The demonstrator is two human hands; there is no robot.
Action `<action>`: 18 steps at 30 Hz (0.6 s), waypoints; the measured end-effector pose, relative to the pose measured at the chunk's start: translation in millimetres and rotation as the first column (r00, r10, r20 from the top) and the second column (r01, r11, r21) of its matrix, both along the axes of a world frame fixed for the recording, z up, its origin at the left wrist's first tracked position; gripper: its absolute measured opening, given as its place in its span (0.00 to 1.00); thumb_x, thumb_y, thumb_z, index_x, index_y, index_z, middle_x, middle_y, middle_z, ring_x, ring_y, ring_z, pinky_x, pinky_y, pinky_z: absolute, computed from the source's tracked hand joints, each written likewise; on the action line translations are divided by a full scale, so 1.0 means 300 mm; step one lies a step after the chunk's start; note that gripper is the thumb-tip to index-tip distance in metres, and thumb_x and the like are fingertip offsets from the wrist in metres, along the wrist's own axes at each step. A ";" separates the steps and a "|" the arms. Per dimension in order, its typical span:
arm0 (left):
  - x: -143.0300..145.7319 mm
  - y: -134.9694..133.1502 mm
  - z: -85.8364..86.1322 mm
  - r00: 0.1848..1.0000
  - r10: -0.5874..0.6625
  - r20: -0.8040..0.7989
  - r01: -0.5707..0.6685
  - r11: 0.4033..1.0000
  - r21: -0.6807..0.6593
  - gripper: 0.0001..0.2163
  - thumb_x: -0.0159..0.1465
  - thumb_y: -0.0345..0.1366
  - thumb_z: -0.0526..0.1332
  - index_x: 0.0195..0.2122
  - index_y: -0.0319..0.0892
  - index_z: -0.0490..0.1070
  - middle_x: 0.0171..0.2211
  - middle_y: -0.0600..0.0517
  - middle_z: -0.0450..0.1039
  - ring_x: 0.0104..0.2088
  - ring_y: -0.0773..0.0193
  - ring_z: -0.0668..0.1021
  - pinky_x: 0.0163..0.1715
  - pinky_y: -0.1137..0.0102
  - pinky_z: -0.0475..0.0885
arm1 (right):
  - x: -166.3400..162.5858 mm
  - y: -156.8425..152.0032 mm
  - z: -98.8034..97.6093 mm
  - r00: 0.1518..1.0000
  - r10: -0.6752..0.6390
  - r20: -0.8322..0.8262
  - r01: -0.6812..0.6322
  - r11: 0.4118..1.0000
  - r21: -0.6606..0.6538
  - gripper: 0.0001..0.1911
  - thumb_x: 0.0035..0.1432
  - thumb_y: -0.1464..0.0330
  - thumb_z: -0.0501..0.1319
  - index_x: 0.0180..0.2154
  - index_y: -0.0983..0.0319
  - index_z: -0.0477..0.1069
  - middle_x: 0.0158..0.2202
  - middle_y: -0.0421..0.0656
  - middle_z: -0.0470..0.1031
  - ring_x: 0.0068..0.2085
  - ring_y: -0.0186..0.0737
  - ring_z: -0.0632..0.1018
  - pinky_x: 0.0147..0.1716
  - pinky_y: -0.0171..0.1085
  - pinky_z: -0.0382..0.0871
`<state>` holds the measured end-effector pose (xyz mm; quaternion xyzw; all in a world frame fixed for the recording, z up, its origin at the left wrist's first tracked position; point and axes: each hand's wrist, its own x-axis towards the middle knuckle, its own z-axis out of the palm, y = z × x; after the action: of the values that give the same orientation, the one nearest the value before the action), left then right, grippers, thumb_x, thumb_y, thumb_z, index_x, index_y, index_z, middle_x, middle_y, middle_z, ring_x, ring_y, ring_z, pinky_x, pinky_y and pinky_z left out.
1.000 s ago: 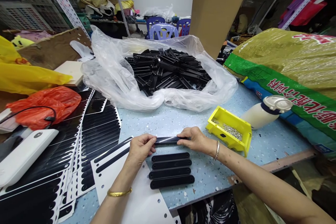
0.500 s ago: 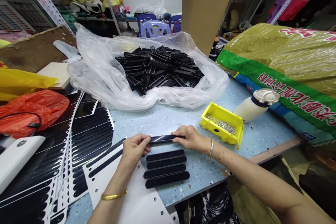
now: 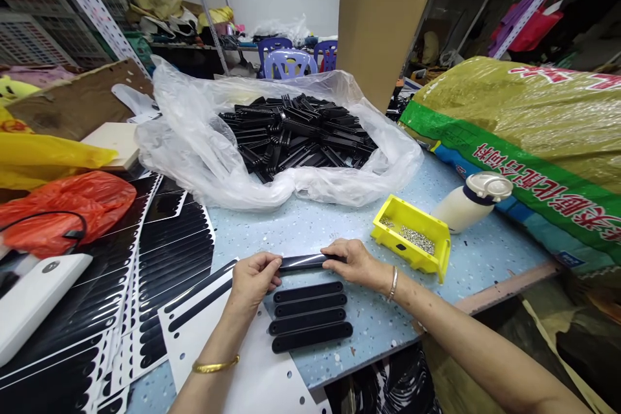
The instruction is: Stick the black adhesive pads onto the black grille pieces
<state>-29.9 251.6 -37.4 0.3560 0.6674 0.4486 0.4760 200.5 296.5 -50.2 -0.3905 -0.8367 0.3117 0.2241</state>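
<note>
A glossy black strip (image 3: 303,262) stretches level between my two hands, just above the table. My left hand (image 3: 255,277) pinches its left end between thumb and finger. At the other end, the fingers of my right hand (image 3: 350,260) are closed on it and cover its tip. Several matte black bars (image 3: 310,322) with rounded ends lie in a row, one below another, nearer to me. Under my left forearm is a white backing sheet (image 3: 242,356) with a few black strips along its upper edge.
A clear plastic bag (image 3: 213,174) full of black plastic parts (image 3: 301,132) lies open at the back. To the right are a yellow bin (image 3: 412,233) of small metal pieces, a bottle (image 3: 466,204) and a large sack (image 3: 533,136). Black sticker sheets (image 3: 169,272) cover the left side.
The view has shifted slightly, so everything sits a little lower in it. Both hands keep the black strip between them; the row of bars is unchanged.
</note>
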 end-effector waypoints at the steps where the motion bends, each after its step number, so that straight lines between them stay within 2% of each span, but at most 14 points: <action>1: 0.001 0.000 0.001 1.000 0.002 0.000 -0.002 1.000 -0.001 0.15 0.43 0.44 0.67 0.25 0.37 0.76 0.13 0.54 0.70 0.14 0.67 0.74 0.12 0.77 0.66 | 0.003 0.000 0.001 1.000 -0.017 -0.020 0.016 1.000 -0.022 0.11 0.56 0.70 0.65 0.42 0.63 0.78 0.37 0.46 0.80 0.39 0.41 0.78 0.41 0.38 0.71; 4: 0.004 -0.001 0.003 1.000 0.011 0.000 -0.011 1.000 -0.010 0.14 0.42 0.43 0.67 0.25 0.37 0.76 0.13 0.55 0.70 0.14 0.68 0.74 0.12 0.78 0.66 | 0.037 0.007 0.028 0.992 -0.097 -0.078 0.087 0.988 -0.130 0.13 0.52 0.69 0.67 0.41 0.64 0.78 0.37 0.47 0.81 0.35 0.41 0.79 0.37 0.39 0.73; 7: 0.007 0.000 -0.001 1.000 0.018 0.002 -0.018 1.000 -0.006 0.14 0.42 0.43 0.66 0.24 0.37 0.76 0.13 0.55 0.69 0.14 0.68 0.74 0.12 0.78 0.66 | 0.098 0.011 0.080 0.945 -0.275 -0.179 0.242 0.952 -0.186 0.14 0.50 0.66 0.67 0.40 0.64 0.78 0.38 0.48 0.81 0.34 0.42 0.80 0.35 0.39 0.75; 10: 0.004 0.001 -0.010 1.000 0.020 0.001 -0.020 1.000 0.002 0.14 0.42 0.43 0.66 0.24 0.37 0.75 0.12 0.56 0.69 0.13 0.67 0.73 0.12 0.77 0.66 | 0.133 -0.005 0.109 0.853 -0.461 -0.245 0.428 0.886 -0.180 0.12 0.54 0.64 0.62 0.35 0.64 0.78 0.28 0.46 0.80 0.29 0.41 0.80 0.29 0.37 0.75; 14: -0.002 0.001 -0.015 1.000 0.004 -0.012 -0.004 1.000 0.000 0.14 0.43 0.42 0.66 0.26 0.37 0.76 0.13 0.56 0.69 0.13 0.66 0.74 0.12 0.76 0.67 | 0.083 -0.040 0.082 0.854 -0.483 -0.195 0.414 0.856 -0.309 0.15 0.55 0.63 0.57 0.22 0.63 0.73 0.17 0.41 0.73 0.18 0.35 0.74 0.17 0.31 0.65; 18: -0.001 0.001 -0.019 0.999 -0.031 -0.038 0.031 0.999 0.006 0.13 0.43 0.41 0.65 0.27 0.38 0.76 0.13 0.56 0.69 0.13 0.66 0.74 0.12 0.76 0.67 | -0.002 -0.045 0.037 0.840 -0.523 -0.143 0.422 0.796 -0.433 0.15 0.55 0.62 0.57 0.22 0.63 0.72 0.15 0.39 0.71 0.15 0.32 0.71 0.13 0.29 0.59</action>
<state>-30.3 251.9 -43.2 0.3763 0.6693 0.4364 0.4690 200.0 282.9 -39.1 -0.5813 -0.5972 0.4506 0.3200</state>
